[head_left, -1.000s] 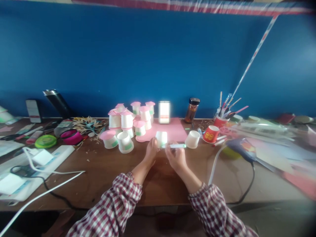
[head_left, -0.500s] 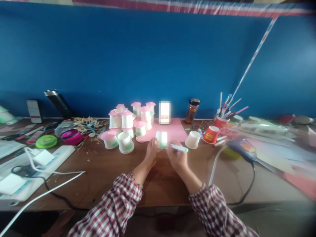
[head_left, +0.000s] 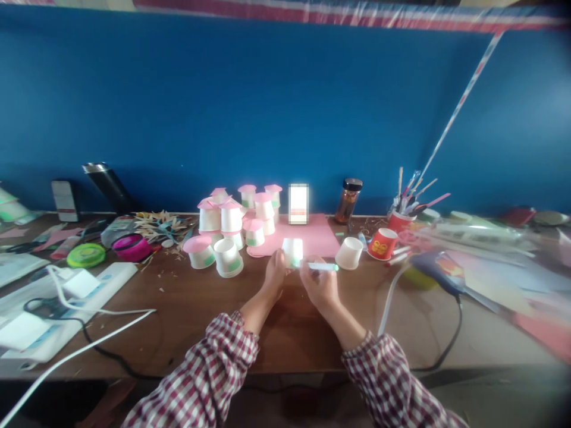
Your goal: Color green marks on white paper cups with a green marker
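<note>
My left hand (head_left: 273, 273) grips a small white paper cup (head_left: 292, 250), upside down on the brown table (head_left: 187, 321) in front of a pink sheet (head_left: 312, 233). My right hand (head_left: 319, 282) pinches a green-and-white marker (head_left: 322, 267), its tip against a green patch on the cup's side. To the left stands a cluster of upturned white cups with pink tops (head_left: 232, 223). Another plain white cup (head_left: 348, 252) lies tilted just right of the marker. Both sleeves are red-and-white check.
A red cup (head_left: 380, 242), a holder of brushes (head_left: 404, 211) and a brown jar (head_left: 348, 200) stand at the right back. A glue gun (head_left: 435, 266) with cord lies right. White power strip (head_left: 66, 303), cables, pink and green tape rolls and wood shavings fill the left side.
The marker's far end dipped, then came back level at the cup's side. Both hands and the cup stay in place.
</note>
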`<act>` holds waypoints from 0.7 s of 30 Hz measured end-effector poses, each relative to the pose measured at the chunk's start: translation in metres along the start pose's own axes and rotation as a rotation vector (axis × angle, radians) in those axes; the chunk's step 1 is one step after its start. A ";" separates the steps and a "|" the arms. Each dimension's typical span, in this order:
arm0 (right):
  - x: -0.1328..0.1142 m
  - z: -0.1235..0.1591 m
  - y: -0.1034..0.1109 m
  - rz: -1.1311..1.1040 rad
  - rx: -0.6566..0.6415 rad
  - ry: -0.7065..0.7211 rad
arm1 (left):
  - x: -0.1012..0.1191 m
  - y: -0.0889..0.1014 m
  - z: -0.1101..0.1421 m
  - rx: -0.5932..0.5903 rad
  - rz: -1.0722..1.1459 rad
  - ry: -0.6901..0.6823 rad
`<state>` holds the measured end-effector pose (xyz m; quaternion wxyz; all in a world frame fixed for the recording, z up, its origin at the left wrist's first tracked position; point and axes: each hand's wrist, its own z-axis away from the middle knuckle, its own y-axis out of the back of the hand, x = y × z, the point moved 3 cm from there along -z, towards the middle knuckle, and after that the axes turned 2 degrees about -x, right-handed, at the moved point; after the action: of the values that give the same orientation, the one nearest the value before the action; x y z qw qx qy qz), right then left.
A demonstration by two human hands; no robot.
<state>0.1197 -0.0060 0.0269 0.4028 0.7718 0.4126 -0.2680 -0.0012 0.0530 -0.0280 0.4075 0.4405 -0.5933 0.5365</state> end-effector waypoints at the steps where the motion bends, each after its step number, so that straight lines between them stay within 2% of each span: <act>1: 0.000 0.000 0.000 -0.003 0.001 0.001 | 0.000 0.000 0.000 0.001 0.002 0.006; 6: -0.001 0.001 0.001 -0.007 0.041 -0.022 | 0.002 -0.001 0.001 -0.010 -0.016 -0.014; 21: 0.000 0.001 0.001 0.007 0.040 -0.028 | 0.002 -0.002 0.000 0.012 -0.034 0.007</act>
<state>0.1203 -0.0074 0.0272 0.3938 0.7773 0.3988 -0.2857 0.0001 0.0527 -0.0256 0.4160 0.4513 -0.5811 0.5345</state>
